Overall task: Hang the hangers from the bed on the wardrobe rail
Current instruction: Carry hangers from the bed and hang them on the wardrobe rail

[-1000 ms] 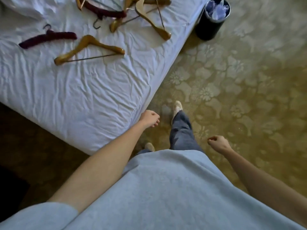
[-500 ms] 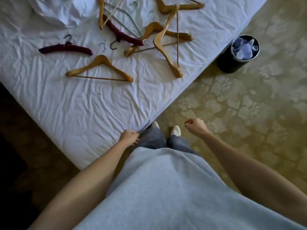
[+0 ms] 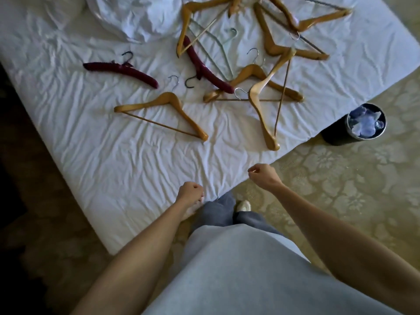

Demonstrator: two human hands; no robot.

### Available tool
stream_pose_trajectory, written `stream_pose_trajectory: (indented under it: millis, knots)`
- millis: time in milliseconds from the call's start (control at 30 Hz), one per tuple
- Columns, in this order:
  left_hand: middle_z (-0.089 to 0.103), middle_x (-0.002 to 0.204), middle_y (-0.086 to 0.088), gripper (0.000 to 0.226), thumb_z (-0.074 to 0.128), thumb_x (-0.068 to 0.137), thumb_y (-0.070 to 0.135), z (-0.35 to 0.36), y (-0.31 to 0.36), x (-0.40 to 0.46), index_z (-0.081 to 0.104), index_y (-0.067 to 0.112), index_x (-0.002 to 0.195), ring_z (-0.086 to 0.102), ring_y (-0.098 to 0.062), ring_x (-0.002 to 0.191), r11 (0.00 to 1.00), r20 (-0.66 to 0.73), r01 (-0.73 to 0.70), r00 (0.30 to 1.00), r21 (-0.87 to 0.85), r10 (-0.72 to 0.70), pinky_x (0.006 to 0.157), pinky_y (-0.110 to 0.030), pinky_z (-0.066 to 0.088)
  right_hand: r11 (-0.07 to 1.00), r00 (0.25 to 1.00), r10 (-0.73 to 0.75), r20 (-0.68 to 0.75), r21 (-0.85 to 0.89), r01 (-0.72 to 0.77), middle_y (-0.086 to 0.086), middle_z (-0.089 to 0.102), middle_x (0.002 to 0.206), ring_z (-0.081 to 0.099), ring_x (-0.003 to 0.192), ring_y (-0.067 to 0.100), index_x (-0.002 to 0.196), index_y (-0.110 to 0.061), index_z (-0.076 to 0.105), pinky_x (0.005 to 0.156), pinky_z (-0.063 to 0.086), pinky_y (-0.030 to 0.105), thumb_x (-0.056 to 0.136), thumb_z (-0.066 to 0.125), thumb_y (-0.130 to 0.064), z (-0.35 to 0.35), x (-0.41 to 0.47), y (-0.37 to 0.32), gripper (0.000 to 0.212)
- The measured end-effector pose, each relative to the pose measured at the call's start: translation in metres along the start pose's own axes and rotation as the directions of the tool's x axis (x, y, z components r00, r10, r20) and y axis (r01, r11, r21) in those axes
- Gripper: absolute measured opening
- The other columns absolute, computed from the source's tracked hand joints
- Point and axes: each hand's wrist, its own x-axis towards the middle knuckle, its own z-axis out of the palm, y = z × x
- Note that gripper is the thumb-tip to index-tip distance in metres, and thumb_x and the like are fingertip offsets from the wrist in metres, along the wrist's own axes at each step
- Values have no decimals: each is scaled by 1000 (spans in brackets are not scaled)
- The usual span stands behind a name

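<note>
Bed (image 3: 136, 169): white sheet, finely creased all over; its corner points toward 6 o'clock beside the person's legs, one edge running up toward 10 o'clock, the other toward 2 o'clock. A broad band of bare sheet lies between that corner and the nearest hangers.

Hangers, all lying flat on the sheet:
- Wooden hanger (image 3: 175, 103), honey-coloured, contoured shoulders, thin crossbar, metal hook; alone at centre, nearest the left edge of the group.
- Pale wooden hanger (image 3: 261, 103), turned on end, one tip close to the bed edge at 3 o'clock of centre, crossing another wooden hanger (image 3: 254, 72).
- Padded hanger (image 3: 120, 70), dark burgundy, curved, black hook; apart at 10 o'clock.
- Second padded hanger (image 3: 204, 67), overlapping the wooden pile at 12 o'clock.
- Further wooden hangers (image 3: 295, 26) tangled at 1 o'clock, blurred; thin wire hanger (image 3: 218, 48) among them.

Pillow (image 3: 136, 17): crumpled white, 11 o'clock.

Bin (image 3: 336, 135): black cylinder, metal rim, on patterned carpet (image 3: 341, 189) at 3 o'clock, just beside the bed edge; holds crumpled clear plastic.

Left hand (image 3: 189, 192): fingers curled into a loose fist, holding nothing, over the bed corner.
Right hand (image 3: 263, 176): fingers loosely curled, holding nothing, above the bed edge.
</note>
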Motion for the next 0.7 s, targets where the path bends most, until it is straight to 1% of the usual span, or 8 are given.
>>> stream_pose_trajectory:
  millis: [67, 133, 233, 333, 433, 533, 633, 700]
  knots:
    - [74, 82, -7, 24, 52, 91, 16, -12, 18, 21, 71, 7, 80, 71, -22, 80, 1000, -25, -15, 1000, 21, 16, 78, -39, 63, 1000, 1000, -13, 8, -4, 13, 8, 71, 108, 66, 93, 23, 113, -10, 71, 79, 53, 33, 92, 59, -18, 1, 19, -21, 25]
    - [74, 92, -8, 21, 52, 91, 21, -25, 38, 43, 69, 12, 82, 70, -25, 88, 999, -74, -19, 997, 26, 21, 82, -40, 61, 999, 999, -44, 11, -19, 44, 8, 70, 108, 65, 92, 22, 115, -11, 70, 77, 50, 31, 93, 59, -19, 0, 40, -43, 26]
    - [71, 107, -9, 26, 55, 91, 27, -46, 76, 76, 72, 12, 104, 68, -29, 98, 1000, -170, -5, 985, 6, 6, 83, -38, 59, 996, 996, -84, -10, -7, 84, 7, 71, 107, 66, 95, 22, 117, -13, 69, 83, 55, 36, 93, 59, -21, -5, 77, -76, 28]
    - [68, 120, -13, 29, 57, 93, 26, -60, 113, 116, 71, 13, 114, 63, -32, 112, 1000, -262, -2, 965, -25, -5, 91, -37, 53, 996, 989, -84, -121, 31, 89, 2, 71, 97, 67, 92, 22, 113, -16, 70, 82, 57, 39, 88, 60, -21, -12, 120, -102, 28]
    - [67, 124, -14, 28, 61, 90, 24, -66, 142, 166, 69, 12, 114, 61, -33, 117, 997, -318, -4, 948, -71, -19, 97, -37, 51, 997, 969, -15, -247, 65, 32, -1, 70, 92, 67, 89, 21, 113, -18, 69, 81, 55, 37, 84, 60, -21, -20, 169, -107, 30]
    - [63, 130, -18, 43, 67, 89, 28, -66, 165, 218, 61, 4, 124, 58, -37, 123, 995, -380, 11, 924, -97, -47, 101, -43, 50, 997, 926, 55, -373, 75, -29, 5, 69, 107, 65, 97, 24, 122, -14, 64, 84, 54, 38, 86, 61, -20, -27, 218, -92, 36]
    - [52, 142, -20, 67, 74, 87, 35, -62, 183, 263, 46, -1, 136, 52, -39, 130, 991, -433, 75, 894, -110, -115, 103, -46, 45, 998, 879, 68, -471, 40, -56, 11, 54, 130, 56, 115, 31, 133, -8, 51, 93, 48, 43, 88, 65, -20, -32, 261, -70, 49]
    - [46, 146, -20, 78, 76, 86, 40, -60, 188, 286, 38, 0, 141, 50, -39, 132, 982, -434, 127, 884, -139, -176, 103, -47, 44, 997, 868, 57, -494, -20, -77, 12, 47, 135, 49, 122, 33, 138, -8, 45, 98, 45, 44, 87, 69, -23, -34, 285, -56, 58]
